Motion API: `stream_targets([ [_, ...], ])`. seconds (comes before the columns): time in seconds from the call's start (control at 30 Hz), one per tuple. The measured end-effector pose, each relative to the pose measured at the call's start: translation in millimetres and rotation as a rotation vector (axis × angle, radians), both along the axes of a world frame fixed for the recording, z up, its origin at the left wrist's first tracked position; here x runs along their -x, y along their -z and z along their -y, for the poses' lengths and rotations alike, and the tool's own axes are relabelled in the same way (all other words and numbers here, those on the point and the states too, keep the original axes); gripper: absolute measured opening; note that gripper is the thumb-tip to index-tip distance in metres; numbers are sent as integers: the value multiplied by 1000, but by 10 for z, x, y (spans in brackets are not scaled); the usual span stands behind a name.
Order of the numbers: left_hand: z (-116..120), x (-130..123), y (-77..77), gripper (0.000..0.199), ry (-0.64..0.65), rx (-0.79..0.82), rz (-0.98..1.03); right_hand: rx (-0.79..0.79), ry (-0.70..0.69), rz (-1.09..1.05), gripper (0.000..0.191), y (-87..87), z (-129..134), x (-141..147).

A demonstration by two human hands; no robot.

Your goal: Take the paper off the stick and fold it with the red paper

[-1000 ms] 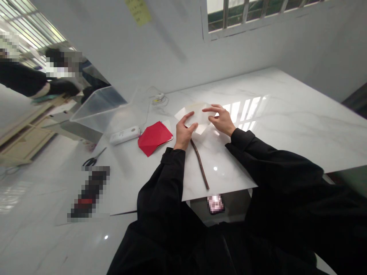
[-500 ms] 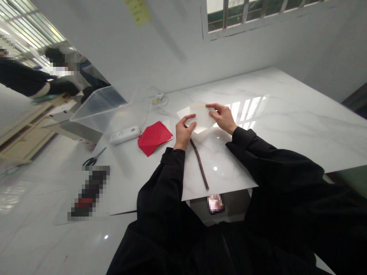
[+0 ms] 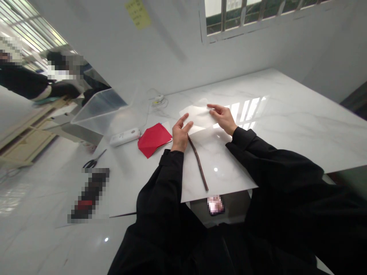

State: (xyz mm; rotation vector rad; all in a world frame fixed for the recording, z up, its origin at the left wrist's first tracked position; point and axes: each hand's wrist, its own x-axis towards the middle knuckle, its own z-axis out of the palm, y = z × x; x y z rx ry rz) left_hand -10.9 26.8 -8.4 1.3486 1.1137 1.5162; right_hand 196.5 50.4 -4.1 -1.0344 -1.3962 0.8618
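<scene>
A thin sheet of white paper (image 3: 198, 117) is held up over the marble-patterned table between my two hands. My left hand (image 3: 180, 136) grips its near left side, thumb resting on the face of the sheet. At the right edge, my right hand (image 3: 225, 119) pinches the paper between thumb and fingers. The sheet bends slightly along its surface. Below it a thin brown stick (image 3: 198, 162) lies on the table, its far end close to my left hand. Some fingertips are hidden behind the paper.
Left of my hands lie sheets of red paper (image 3: 155, 139) and a white elongated device (image 3: 125, 136). A clear plastic bin (image 3: 97, 109) stands behind. Black-handled scissors (image 3: 92, 163) lie further left. A phone (image 3: 215, 205) rests below the table's front edge. People are at the far left.
My left hand has shifted slightly left, with its thumb and index finger a little lower on the paper. The sheet now bends differently. My right hand has barely moved.
</scene>
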Motion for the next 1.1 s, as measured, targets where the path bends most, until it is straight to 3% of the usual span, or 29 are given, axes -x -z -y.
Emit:
stream_targets([
  [0.2, 51, -2, -51, 67, 102, 87, 166, 74, -29, -112, 49, 28, 9, 18],
  [0.33, 111, 19, -121, 82, 98, 113, 244, 125, -53, -134, 68, -36, 60, 28],
  [0.43, 202, 21, -201, 72, 220, 169, 299, 192, -106, -147, 78, -65, 94, 34],
  [0.57, 330, -15, -276, 54, 394, 283, 338, 271, -240, -254, 65, -44, 129, 77],
  [0.7, 389, -5, -283, 50, 355, 335, 359, 332, -243, -269, 52, -37, 188, 120],
  [0.77, 405, 92, -314, 54, 274, 318, 324, 337, -283, -242, 51, -53, 225, 124],
  [0.87, 450, 430, -501, 55, 34, 177, 199, 326, -343, -225, 52, -78, 268, 122],
  [0.97, 517, 935, -867, 55, -269, -164, -115, 304, -339, -194, 51, -76, 282, 134],
  [1.03, 546, 1244, -1095, 55, -339, -327, -513, 281, -339, -154, 50, -56, 276, 148],
  [1.1, 547, 1439, -1176, 57, -295, -351, -873, 251, -335, -92, 48, -25, 263, 160],
])
